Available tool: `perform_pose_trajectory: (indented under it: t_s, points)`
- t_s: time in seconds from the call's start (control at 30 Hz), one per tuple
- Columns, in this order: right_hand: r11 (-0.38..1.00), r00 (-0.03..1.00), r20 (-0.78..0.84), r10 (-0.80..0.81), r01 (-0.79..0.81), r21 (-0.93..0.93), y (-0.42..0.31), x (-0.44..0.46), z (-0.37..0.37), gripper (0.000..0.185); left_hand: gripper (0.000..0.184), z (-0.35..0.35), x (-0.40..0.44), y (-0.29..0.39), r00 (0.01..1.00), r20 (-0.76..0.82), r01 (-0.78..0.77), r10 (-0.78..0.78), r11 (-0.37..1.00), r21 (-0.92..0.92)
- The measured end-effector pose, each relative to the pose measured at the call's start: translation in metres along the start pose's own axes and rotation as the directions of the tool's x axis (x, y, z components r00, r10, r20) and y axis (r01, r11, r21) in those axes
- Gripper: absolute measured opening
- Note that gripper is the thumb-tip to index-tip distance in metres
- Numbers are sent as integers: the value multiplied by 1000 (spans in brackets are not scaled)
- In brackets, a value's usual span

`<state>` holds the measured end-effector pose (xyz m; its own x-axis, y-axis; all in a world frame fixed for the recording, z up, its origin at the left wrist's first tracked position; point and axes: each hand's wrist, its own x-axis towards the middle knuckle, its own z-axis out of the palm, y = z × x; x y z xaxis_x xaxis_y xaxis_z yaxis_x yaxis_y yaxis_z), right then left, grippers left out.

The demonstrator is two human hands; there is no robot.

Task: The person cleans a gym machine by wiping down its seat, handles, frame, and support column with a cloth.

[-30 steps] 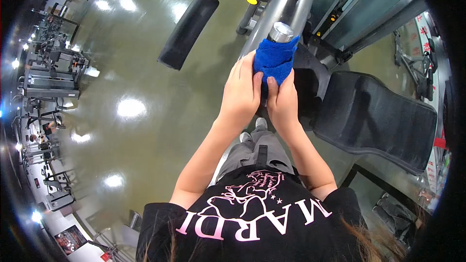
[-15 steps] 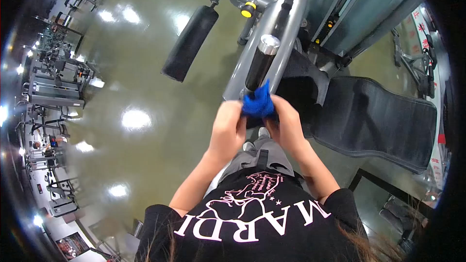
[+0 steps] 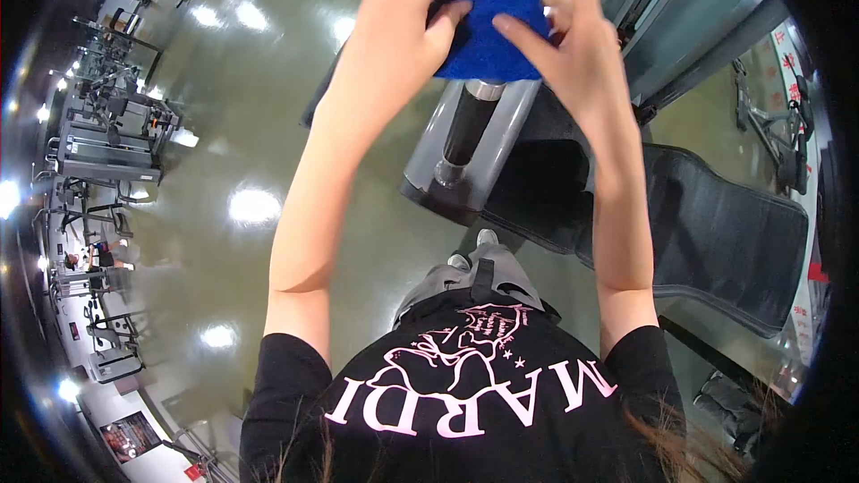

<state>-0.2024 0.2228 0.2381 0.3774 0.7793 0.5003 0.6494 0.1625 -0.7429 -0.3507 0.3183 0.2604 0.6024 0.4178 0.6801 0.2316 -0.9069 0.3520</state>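
A blue cloth [image 3: 501, 31] is spread between my hands at the top of the view, above a gym machine's silver frame. My left hand [image 3: 412, 22] is closed on the cloth's left edge. On the right side, my right hand [image 3: 568, 36] has its thumb against the cloth and its fingers bent behind or beside it; what they grip is partly hidden. Just below the cloth stands a black handle [image 3: 472, 125] with a silver cap, whose top the cloth covers in part.
A black padded seat [image 3: 725, 228] is at the right, beside my right forearm. Green-grey machine panels [image 3: 707, 0] rise at the upper right. Gym machines [image 3: 107, 152] line the far left, where a person [image 3: 98, 255] is seen. My shoes [image 3: 486, 237] are on the floor.
Both hands have moved up and away from my body with the cloth. The cloth, bunched before, is now spread wider. The handle's lower part shows below it.
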Motion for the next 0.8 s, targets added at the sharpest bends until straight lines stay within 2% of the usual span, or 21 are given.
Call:
perform_pose_trajectory:
  t_s: [0.07,0.1,0.13,0.17,0.2,0.3,0.33,0.37,0.4,0.43,0.5,0.53,0.57,0.6,0.8]
  points:
    - [998,997,51,-53,51,40,31,-15,15,54,23,16,-15,-24,935,311,209,-170,973,-97]
    - [982,994,89,-70,53,182,49,-26,25,47,21,23,-26,-34,888,411,287,-207,947,-143]
    - [991,986,164,8,-30,129,51,-40,26,41,21,29,-39,-42,813,527,396,-249,899,-187]
    - [981,962,246,118,-151,119,56,-52,30,38,23,35,-53,-47,807,540,419,-239,876,-239]
    - [984,968,225,115,-142,106,64,-62,37,40,26,39,-64,-49,803,551,440,-227,849,-291]
    - [995,992,121,33,-21,-99,70,-83,48,39,31,41,-80,-49,836,537,300,-116,915,-270]
    - [983,997,74,-28,41,-181,69,-89,49,39,35,38,-85,-42,861,481,340,-166,891,-301]
    - [981,999,41,-18,25,-194,62,-96,49,36,37,34,-91,-37,906,396,271,-149,924,-271]
    - [965,997,38,-66,74,-252,60,-102,47,43,39,32,-97,-36,942,310,206,-127,949,-238]
    - [968,997,32,-76,82,-239,56,-107,47,48,43,28,-102,-42,951,309,62,4,977,-205]
    - [977,995,56,-84,94,-190,53,-114,52,59,45,32,-117,-51,923,366,24,121,930,-366]
    - [984,990,119,-74,92,-154,50,-117,55,52,46,33,-122,-54,905,385,9,182,897,-443]
    - [975,976,204,-76,115,-188,55,-122,64,50,49,33,-124,-54,878,456,97,146,878,-469]
    - [966,955,288,-73,140,-219,56,-124,71,48,48,37,-126,-57,877,453,80,160,881,-466]
    - [969,976,209,68,-14,-247,52,-111,76,46,52,45,-113,-66,847,482,-37,224,930,-367]
